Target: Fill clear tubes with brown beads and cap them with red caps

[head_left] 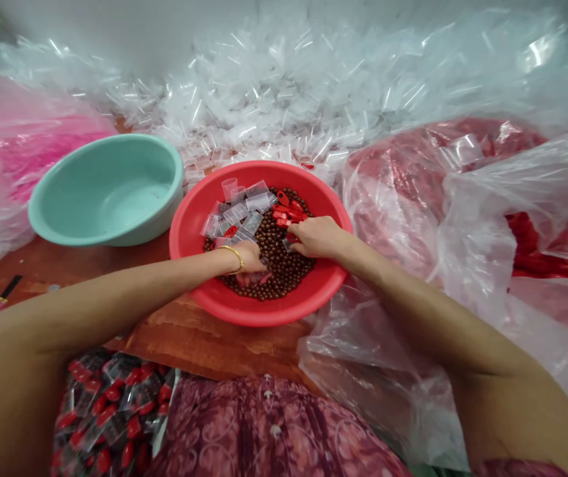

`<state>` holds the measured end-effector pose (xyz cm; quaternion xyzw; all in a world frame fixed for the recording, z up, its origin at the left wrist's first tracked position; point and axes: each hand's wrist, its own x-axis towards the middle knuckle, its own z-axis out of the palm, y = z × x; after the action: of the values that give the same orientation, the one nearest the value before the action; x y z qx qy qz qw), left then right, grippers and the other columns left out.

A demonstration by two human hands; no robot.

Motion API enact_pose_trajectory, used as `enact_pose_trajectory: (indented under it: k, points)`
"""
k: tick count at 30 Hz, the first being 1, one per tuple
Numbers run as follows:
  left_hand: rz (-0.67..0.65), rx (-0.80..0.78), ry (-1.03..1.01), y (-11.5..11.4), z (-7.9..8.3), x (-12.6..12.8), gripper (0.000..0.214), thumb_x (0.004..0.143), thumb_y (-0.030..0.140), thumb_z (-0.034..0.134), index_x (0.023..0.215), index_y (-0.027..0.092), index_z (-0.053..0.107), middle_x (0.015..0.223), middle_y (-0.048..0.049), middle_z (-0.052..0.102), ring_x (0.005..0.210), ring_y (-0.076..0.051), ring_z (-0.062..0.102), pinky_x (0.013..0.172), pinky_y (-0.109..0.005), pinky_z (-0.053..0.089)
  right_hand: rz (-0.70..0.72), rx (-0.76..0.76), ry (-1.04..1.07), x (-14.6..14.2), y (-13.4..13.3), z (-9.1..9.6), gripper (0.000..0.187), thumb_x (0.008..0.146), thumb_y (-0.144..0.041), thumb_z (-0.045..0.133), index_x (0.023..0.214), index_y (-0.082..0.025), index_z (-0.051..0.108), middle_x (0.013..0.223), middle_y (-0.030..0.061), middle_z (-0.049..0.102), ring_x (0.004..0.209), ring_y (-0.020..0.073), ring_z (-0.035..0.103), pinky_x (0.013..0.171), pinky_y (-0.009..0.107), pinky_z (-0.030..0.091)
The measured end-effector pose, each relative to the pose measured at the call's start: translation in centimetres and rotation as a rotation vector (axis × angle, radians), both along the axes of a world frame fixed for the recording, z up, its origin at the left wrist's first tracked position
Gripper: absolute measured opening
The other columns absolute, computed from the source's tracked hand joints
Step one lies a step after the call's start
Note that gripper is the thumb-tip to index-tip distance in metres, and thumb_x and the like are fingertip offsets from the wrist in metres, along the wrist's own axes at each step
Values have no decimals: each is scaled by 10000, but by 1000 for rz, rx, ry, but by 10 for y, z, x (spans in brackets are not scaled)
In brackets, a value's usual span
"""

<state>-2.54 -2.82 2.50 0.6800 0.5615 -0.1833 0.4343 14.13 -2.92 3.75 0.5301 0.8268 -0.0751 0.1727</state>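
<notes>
A red basin (259, 317) holds many round brown beads (286, 268), clear plastic containers (237, 213) in its left part, and several red plastic caps (291, 211) at the back right of the beads. My left hand (250, 257), with a gold bangle at the wrist, reaches down into the beads. Its fingers are curled and partly hidden; what they hold is unclear. My right hand (316, 236) is pinched over the beads beside the red caps. A bit of red shows at its fingertips, with a small clear edge just below them.
An aqua basin (110, 225) stands to the left, beside a bag of pink pieces (46, 152). Clear containers (284, 86) are heaped along the back. Plastic bags with red pieces (403, 179) lie at right. Filled containers with red caps (115, 411) sit at lower left.
</notes>
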Motion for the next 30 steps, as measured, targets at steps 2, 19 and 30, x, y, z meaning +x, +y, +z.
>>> enact_pose_trajectory:
  k: [2, 19, 30]
  points:
    - [121, -59, -29, 8, -11, 14, 220, 807, 210, 516, 638, 96, 597, 486, -55, 598, 483, -145, 607, 563, -262, 529, -38, 53, 40, 2, 1, -2, 347, 867, -329, 456, 1119, -141, 604, 1008, 157, 690, 953, 285, 647, 699, 328, 470]
    - [560, 11, -1179, 17, -8, -5, 390, 597, 236, 799, 893, 114, 576, 887, -10, 645, 829, -114, 583, 906, -307, 421, -446, 246, 784, 9, 10, -4, 191, 840, -287, 390, 869, -176, 543, 859, 68, 639, 803, 206, 575, 708, 310, 409]
    - [575, -309, -1187, -10, 16, -20, 301, 760, 244, 690, 1009, 133, 562, 858, -45, 666, 699, -113, 648, 750, -287, 494, -409, 32, 1467, 9, -4, 4, 220, 647, -365, 606, 775, -198, 546, 574, -59, 503, 470, 80, 407, 456, 227, 325]
